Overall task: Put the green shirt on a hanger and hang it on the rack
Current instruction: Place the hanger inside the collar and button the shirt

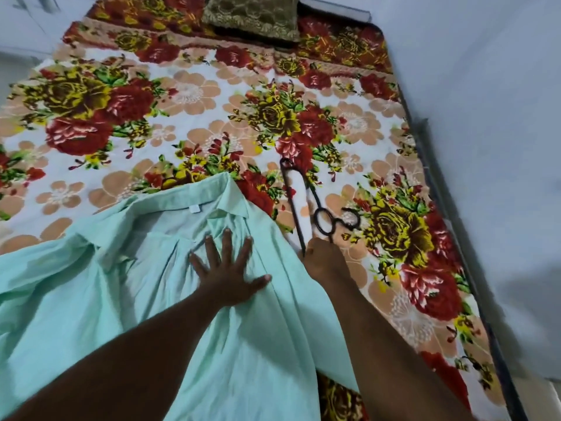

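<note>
A: Where's the shirt (145,293)?
B: Flat on the bed (188,95), left hand (226,273) pressing it, fingers spread wide.
A: The right hand (325,262)?
B: Curled round the hanger (299,214), just beside the shirt.

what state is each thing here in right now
shirt: spread open on the blanket, collar at the far end, not yet on the hanger
hanger: lying on the blanket beside the shirt, near end gripped
left hand: flat, fingers spread, pressing on the shirt
right hand: curled round the hanger's near end
pillow: lying at the far end of the bed
</note>
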